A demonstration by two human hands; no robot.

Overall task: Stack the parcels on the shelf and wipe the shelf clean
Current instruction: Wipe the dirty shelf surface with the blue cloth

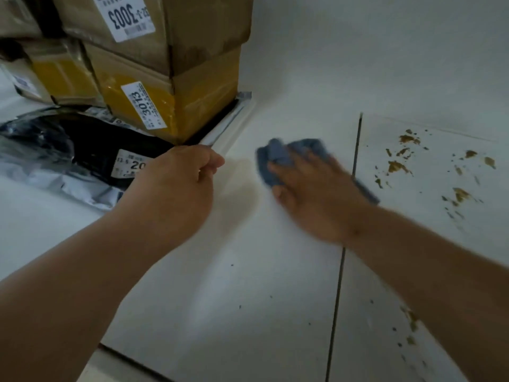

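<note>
A blue-grey cloth point(292, 158) is pressed flat to the shelf point(248, 299) under the right hand point(311, 194), whose fingers are spread over it and laid nearly straight; nothing is pinched, so the grip is released and only weight is put on the cloth. The hand is blurred, which suggests a wiping stroke. The cloth lies just beside the dark seam point(349, 216) that runs from the front of the shelf toward its back, on the seam's left.

The left hand point(179, 183) is held with curled fingers at the loose edge of a black and grey plastic mailer point(68, 150). Whether that edge is pinched or only touched cannot be told. It is probably held there to keep the bag off the part being wiped.

On the mailer's far end a yellow-taped carton point(154, 106) labelled 3013 is stood, and a larger brown carton point(154, 26) labelled 3003 is set on top of it; the heavier boxes are thus carried by the flat bag. More parcels point(55, 75) are seen behind, toward the back left corner of the shelf. All cartons are taped shut and the mailer is sealed, so their contents cannot be seen.

Right of the seam, brown smears and crumbs point(407, 164) are scattered from the back toward the front edge, well apart from the cloth. The stacking appears largely done; the wiping is judged unfinished, since that dirt has not yet been reached.
</note>
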